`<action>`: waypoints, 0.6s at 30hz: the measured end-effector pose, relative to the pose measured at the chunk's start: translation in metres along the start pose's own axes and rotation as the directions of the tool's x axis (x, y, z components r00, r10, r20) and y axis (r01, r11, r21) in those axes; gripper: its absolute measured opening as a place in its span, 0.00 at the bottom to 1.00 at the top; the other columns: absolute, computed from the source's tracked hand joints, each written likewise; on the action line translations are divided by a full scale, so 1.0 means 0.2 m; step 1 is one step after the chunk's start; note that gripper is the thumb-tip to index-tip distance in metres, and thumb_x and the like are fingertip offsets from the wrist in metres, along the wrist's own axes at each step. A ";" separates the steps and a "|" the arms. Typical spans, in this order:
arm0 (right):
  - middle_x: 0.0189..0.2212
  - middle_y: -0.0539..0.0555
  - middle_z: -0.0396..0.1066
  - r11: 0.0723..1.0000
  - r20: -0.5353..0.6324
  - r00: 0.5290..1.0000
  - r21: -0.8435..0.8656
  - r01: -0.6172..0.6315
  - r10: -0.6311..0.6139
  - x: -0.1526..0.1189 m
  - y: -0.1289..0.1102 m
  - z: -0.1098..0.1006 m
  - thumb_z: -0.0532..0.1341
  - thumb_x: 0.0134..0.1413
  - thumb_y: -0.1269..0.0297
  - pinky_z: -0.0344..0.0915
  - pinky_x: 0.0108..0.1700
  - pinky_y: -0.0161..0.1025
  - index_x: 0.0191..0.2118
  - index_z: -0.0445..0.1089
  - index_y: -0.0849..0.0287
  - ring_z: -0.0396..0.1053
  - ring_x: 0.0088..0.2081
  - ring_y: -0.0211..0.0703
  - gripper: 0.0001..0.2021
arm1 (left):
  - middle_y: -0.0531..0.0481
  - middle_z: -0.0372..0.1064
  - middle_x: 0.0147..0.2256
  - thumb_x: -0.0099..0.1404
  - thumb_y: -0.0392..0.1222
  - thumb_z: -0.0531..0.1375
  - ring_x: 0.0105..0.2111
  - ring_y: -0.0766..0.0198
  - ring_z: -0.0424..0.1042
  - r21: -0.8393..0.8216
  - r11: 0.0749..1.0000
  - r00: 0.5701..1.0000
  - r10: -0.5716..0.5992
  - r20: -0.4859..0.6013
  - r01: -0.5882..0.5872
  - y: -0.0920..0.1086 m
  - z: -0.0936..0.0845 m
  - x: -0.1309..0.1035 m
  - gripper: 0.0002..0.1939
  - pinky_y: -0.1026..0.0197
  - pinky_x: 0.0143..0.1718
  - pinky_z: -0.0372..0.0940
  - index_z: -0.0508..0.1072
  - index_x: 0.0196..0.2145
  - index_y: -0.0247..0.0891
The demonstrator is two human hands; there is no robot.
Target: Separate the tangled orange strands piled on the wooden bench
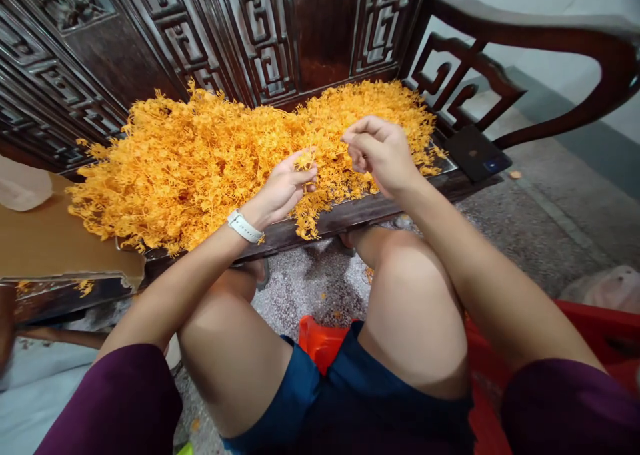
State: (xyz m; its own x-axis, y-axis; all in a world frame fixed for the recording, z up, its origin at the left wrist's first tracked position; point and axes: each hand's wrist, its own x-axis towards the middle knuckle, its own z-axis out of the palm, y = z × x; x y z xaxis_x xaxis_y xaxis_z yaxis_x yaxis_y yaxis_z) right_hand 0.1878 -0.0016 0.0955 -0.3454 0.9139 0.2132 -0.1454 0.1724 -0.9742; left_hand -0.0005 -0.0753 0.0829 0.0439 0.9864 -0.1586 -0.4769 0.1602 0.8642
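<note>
A large heap of curly orange-yellow pieces (210,148), perhaps plastic flower parts, lies along a dark carved wooden bench (345,216). My left hand (283,187), with a pale watch band at the wrist, is closed over the front of the heap. Between its thumb and fingers is a small curly orange piece (303,162). To its right, my right hand (383,149) hovers above the heap with thumb and fingertips pinched together. Whatever those fingertips hold, if anything, is too small to make out. A clump of orange pieces (307,223) hangs over the bench's front edge.
A black phone (475,153) rests at the bench's right end, below the curved armrest (550,35). Cardboard (55,231) lies at the left. Part of another person (45,368) shows at lower left. Red plastic (323,341) is between my legs.
</note>
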 end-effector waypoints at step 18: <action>0.25 0.48 0.62 0.928 0.160 0.984 -0.350 0.125 -0.072 -0.14 -0.11 0.10 0.73 0.58 0.67 0.52 0.32 0.38 0.37 0.72 0.55 0.56 0.30 0.39 0.09 | 0.49 0.78 0.39 0.65 0.29 0.72 0.29 0.69 0.75 0.257 0.949 0.973 0.212 -0.093 -0.182 0.03 -0.02 -0.02 0.25 0.63 0.37 0.73 0.77 0.58 0.41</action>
State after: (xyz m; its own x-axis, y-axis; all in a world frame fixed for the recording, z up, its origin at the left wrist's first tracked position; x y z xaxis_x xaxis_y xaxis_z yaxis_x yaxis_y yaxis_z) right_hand 0.1826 -0.0385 0.1122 -0.4782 0.8285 0.2916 0.1469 0.4028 -0.9034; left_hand -0.0061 -0.0789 0.0865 -0.1401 0.9900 -0.0157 -0.2351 -0.0178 0.9718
